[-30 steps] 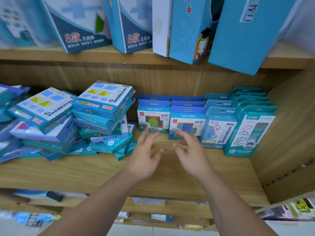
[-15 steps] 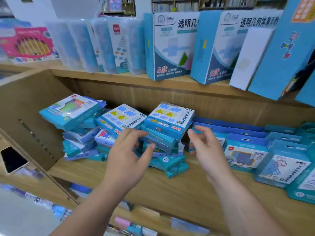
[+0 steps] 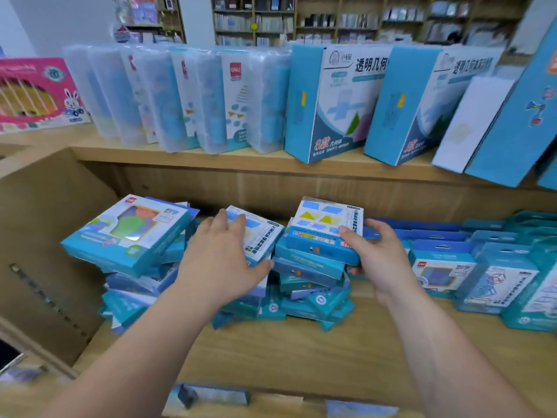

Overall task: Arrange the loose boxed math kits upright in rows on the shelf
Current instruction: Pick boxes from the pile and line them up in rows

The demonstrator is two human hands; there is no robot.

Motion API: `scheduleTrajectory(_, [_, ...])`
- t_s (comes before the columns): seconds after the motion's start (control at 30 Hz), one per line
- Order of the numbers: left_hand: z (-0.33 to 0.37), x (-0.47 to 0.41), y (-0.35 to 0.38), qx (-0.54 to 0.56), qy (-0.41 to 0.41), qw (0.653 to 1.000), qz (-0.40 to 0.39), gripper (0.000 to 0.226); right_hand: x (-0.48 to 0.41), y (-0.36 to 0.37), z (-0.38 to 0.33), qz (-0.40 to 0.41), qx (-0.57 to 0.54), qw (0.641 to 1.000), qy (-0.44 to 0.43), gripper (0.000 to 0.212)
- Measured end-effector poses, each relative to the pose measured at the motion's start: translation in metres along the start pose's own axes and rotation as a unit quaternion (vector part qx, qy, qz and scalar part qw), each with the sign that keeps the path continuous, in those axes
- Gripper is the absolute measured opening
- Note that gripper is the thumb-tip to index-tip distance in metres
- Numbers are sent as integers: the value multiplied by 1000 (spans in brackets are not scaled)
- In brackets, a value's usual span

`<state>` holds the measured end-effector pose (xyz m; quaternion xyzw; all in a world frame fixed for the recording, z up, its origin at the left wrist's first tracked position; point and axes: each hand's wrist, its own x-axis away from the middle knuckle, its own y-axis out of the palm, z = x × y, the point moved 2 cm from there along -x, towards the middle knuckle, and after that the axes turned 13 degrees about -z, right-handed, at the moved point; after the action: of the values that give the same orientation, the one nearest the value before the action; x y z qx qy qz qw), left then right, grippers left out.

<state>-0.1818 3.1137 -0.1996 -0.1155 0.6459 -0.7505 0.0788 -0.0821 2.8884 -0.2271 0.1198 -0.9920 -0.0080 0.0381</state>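
Both hands have closed the gap since half a second ago: then they hovered short of the piles, now both make contact. Left hand (image 3: 223,260) lies spread over the middle kit (image 3: 262,236), which tops the centre pile, thumb against its near edge. Right hand (image 3: 376,254) pinches the right kit (image 3: 324,230), top of its pile, at the right end, thumb above. I note the piles lie flat on the shelf (image 3: 301,351); upright rows (image 3: 446,267) stand just right of them.
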Motion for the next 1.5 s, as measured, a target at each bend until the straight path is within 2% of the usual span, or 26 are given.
scheduleTrajectory(0.23, [-9,-6,0,-25,7,1000,-17,97,18,-12,-1,20,-52,998,-16,42])
scheduleTrajectory(0.4, [-7,-8,-4,21,11,1000,-4,99,39,-39,6,38,-59,997,-29,37])
scheduleTrajectory(0.57, [-1,2,-18,52,25,993,102,99,57,-70,25,63,-88,994,-29,33])
scheduleTrajectory(0.63, [13,11,-25,90,59,984,144,94,63,-85,34,71,-96,993,-23,34])
scheduleTrajectory(0.73, [48,30,-27,151,121,968,159,92,72,-110,48,66,-98,993,-15,36])
scheduleTrajectory(0.87, [104,50,-8,185,200,953,131,90,84,-149,73,42,-74,996,20,36])
scheduleTrajectory(1.03, [172,64,44,157,238,958,43,85,91,-189,108,43,-25,995,82,36])
scheduleTrajectory(1.23, [221,61,120,120,182,973,-79,82,93,-212,141,-15,34,991,130,33])
scheduleTrajectory(1.3, [226,58,139,113,151,978,-88,85,92,-215,141,-46,55,989,131,31])
scheduleTrajectory(1.4, [228,58,157,102,105,985,-94,89,92,-215,138,-84,144,979,117,33])
scheduleTrajectory(1.5, [230,59,167,130,83,985,-72,87,90,-218,139,-115,217,963,109,36])
